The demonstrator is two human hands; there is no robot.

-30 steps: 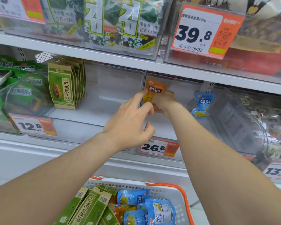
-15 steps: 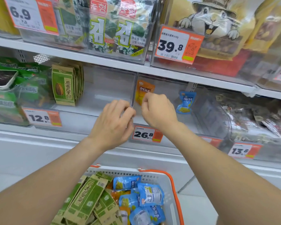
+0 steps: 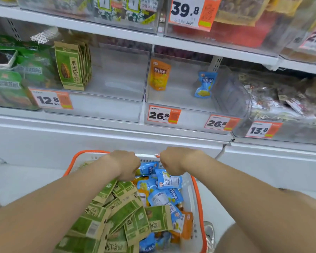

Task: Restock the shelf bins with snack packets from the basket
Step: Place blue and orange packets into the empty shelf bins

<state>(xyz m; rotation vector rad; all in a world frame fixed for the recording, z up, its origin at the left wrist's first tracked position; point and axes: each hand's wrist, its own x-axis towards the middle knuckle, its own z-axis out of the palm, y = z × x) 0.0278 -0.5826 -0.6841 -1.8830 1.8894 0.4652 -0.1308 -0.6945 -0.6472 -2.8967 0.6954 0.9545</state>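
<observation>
The white basket with an orange rim (image 3: pixel 197 194) sits low in front of me, full of green seed packets (image 3: pixel 120 212), blue packets (image 3: pixel 169 181) and a few orange ones (image 3: pixel 187 223). My left hand (image 3: pixel 125 165) and right hand (image 3: pixel 171 161) both reach down into its far end, knuckles up. Their fingers are hidden among the packets, so I cannot tell whether either holds one. On the shelf, an orange packet (image 3: pixel 159 75) stands at the left of a clear bin (image 3: pixel 190 119). A blue packet (image 3: pixel 205 84) stands at its right.
The clear bin to the left (image 3: pixel 117 110) holds a row of upright green seed packets (image 3: pixel 69 70) at its left side. Further bins of other snacks flank both ends and fill the shelf above. Orange price tags line the bin fronts. A white cabinet front runs below the shelf.
Both hands left the orange packet standing in the bin and dropped from the shelf into the basket. The view tilted down, showing more of the basket.
</observation>
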